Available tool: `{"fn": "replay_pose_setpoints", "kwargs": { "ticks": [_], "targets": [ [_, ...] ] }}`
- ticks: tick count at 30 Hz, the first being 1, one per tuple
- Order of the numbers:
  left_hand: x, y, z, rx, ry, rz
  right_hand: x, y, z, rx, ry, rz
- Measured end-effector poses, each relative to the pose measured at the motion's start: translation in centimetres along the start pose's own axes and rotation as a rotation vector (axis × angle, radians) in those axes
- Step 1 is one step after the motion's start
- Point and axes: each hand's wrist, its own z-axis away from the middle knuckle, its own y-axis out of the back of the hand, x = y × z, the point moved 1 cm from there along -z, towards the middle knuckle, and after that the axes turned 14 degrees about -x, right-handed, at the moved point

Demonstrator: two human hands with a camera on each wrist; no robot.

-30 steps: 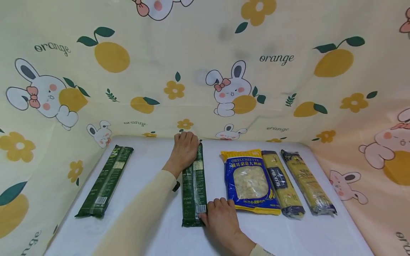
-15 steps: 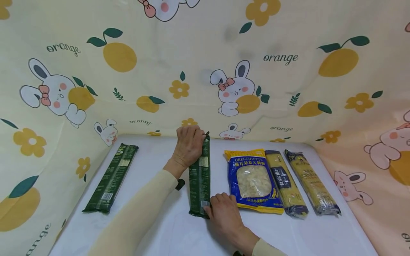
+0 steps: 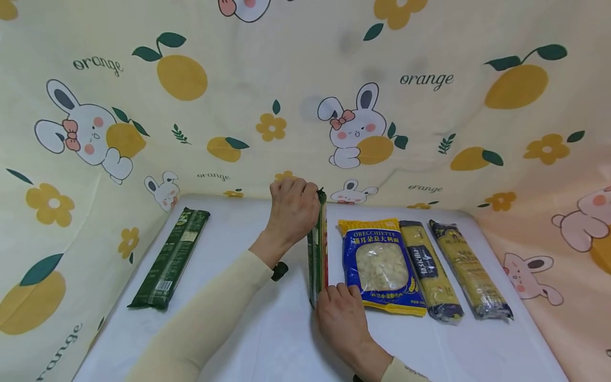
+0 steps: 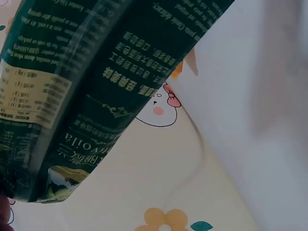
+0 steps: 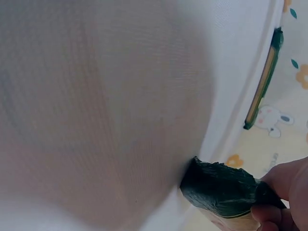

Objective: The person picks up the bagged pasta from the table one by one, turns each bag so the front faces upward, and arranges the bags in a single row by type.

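Observation:
Both hands hold a long green pasta packet (image 3: pixel 316 265), which stands tipped up on its side edge at the middle of the table. My left hand (image 3: pixel 293 212) grips its far end. At the near end, my right hand (image 3: pixel 345 324) pinches a corner, with the thumb and fingers (image 5: pixel 284 183) on the crimped wrapper in the right wrist view. The printed back of the green packet (image 4: pixel 101 82) fills much of the left wrist view. In the head view, a red strip shows along its right side. Parts of both hands' fingertips are hidden.
Another green packet (image 3: pixel 172 260) lies slanted at the left. To the right lie a blue and yellow orecchiette bag (image 3: pixel 382 268), a yellow pasta packet with a dark label (image 3: pixel 431 276), and a second yellow packet (image 3: pixel 470 270). A patterned cloth (image 3: pixel 267 69) rises behind the table.
The green packet lay flat with its printed back up; it has been tipped onto its edge and shifted right. Both hands moved slightly right with it. The head view shifted a little.

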Motion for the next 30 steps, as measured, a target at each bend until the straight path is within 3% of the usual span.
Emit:
{"fn": "replay_pose_setpoints", "kwargs": {
  "ticks": [6,12,15,21,25,30],
  "targets": [
    [0.5,0.5,-0.1,-0.089,0.062,-0.019,-0.4,-0.1,-0.1,-0.067,-0.014,-0.006],
    [0.5,0.6,-0.1,-0.158,0.061,-0.119,-1.2,0.0,-0.4,-0.158,-0.019,-0.019],
    [0.1,0.4,-0.1,-0.211,0.067,-0.124,-1.5,0.1,-0.5,-0.180,-0.007,-0.048],
    [-2.2,0.0,0.8,-0.319,0.109,-0.011,-0.8,-0.6,-0.5,-0.176,-0.014,-0.101],
    [-4.2,-0.4,1.9,-0.353,0.142,0.050,0.2,-1.6,-0.6,-0.131,-0.050,-0.072],
    [-5.9,-1.1,3.1,-0.357,0.164,0.112,0.5,-2.6,-1.2,-0.156,-0.075,-0.033]
  ]
}}
